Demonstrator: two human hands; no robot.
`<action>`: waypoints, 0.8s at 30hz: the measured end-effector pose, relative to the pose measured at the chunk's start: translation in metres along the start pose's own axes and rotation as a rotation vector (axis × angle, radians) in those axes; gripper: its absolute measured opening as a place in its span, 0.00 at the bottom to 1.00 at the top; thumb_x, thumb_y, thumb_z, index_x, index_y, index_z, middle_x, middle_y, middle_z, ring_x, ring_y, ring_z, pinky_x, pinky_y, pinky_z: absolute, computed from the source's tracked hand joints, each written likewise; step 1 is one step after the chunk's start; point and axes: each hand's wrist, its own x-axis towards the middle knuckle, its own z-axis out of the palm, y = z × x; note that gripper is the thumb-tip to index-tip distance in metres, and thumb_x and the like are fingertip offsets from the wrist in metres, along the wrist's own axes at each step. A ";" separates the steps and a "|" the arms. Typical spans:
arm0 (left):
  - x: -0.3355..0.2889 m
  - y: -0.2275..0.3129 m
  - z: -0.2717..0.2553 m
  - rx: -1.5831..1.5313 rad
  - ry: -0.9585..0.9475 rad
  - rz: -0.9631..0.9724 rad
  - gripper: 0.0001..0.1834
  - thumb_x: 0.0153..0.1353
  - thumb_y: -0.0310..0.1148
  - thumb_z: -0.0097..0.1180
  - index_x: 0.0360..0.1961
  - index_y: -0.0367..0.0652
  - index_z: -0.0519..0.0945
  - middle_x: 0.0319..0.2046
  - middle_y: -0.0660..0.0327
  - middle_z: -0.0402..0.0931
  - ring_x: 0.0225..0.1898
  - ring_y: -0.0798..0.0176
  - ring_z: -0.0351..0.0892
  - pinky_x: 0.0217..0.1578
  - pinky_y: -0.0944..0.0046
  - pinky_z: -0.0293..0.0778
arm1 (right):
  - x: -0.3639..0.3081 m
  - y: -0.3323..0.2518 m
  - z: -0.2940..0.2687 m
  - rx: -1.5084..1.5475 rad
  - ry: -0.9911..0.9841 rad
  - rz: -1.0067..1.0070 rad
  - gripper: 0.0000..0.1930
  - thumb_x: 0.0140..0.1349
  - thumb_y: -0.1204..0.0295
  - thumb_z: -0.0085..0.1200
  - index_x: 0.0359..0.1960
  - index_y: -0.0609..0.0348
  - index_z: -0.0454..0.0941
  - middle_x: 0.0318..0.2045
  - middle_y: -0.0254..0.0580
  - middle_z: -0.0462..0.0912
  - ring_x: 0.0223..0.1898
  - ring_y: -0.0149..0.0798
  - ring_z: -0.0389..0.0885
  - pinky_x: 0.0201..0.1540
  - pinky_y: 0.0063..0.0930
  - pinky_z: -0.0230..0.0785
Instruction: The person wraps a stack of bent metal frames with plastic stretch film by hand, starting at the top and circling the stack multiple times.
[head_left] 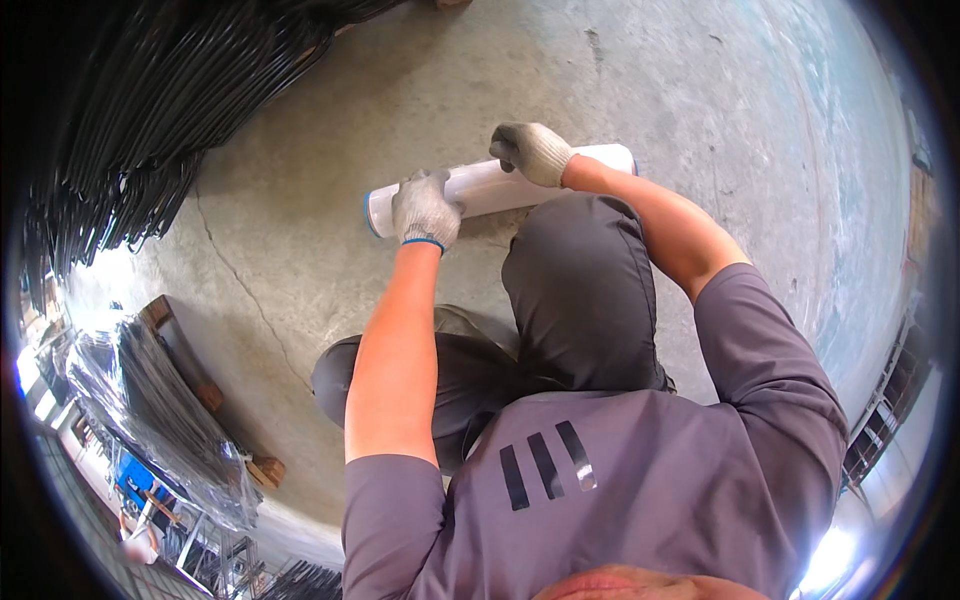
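Note:
A white roll of stretch film [490, 187] lies on the concrete floor [300, 230] in front of my bent knee. My left hand [425, 209], in a grey knit glove, grips the roll near its left, blue-rimmed end. Gloved as well, my right hand [531, 151] rests curled on the roll's top toward its right end. I am crouching, and my dark trouser leg [585, 270] hides part of the roll's near side.
A tall stack of black metal rods [150, 110] fills the upper left. Lower left, a plastic-wrapped bundle of dark rods [170, 420] sits on wooden blocks [265, 468]. A crack [250, 300] runs across the floor.

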 end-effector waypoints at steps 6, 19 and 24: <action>0.016 0.020 0.007 -0.036 0.046 0.163 0.27 0.57 0.37 0.74 0.58 0.44 0.85 0.58 0.46 0.82 0.62 0.40 0.80 0.64 0.45 0.76 | 0.009 -0.027 -0.015 0.264 -0.029 0.207 0.11 0.73 0.65 0.57 0.45 0.59 0.84 0.35 0.47 0.89 0.38 0.50 0.87 0.45 0.42 0.78; 0.008 -0.101 0.025 -0.496 0.286 -0.588 0.30 0.52 0.35 0.77 0.56 0.35 0.85 0.56 0.43 0.86 0.55 0.44 0.88 0.60 0.52 0.81 | 0.084 0.013 0.040 -0.178 -0.324 0.460 0.25 0.74 0.50 0.54 0.55 0.57 0.89 0.53 0.55 0.89 0.56 0.58 0.86 0.60 0.49 0.75; -0.019 -0.111 0.043 -0.635 0.277 -0.509 0.25 0.50 0.26 0.77 0.50 0.32 0.86 0.45 0.46 0.90 0.49 0.49 0.91 0.56 0.54 0.83 | 0.082 -0.010 0.062 -0.079 -0.337 0.384 0.24 0.69 0.51 0.57 0.50 0.58 0.91 0.52 0.56 0.89 0.53 0.57 0.87 0.58 0.47 0.77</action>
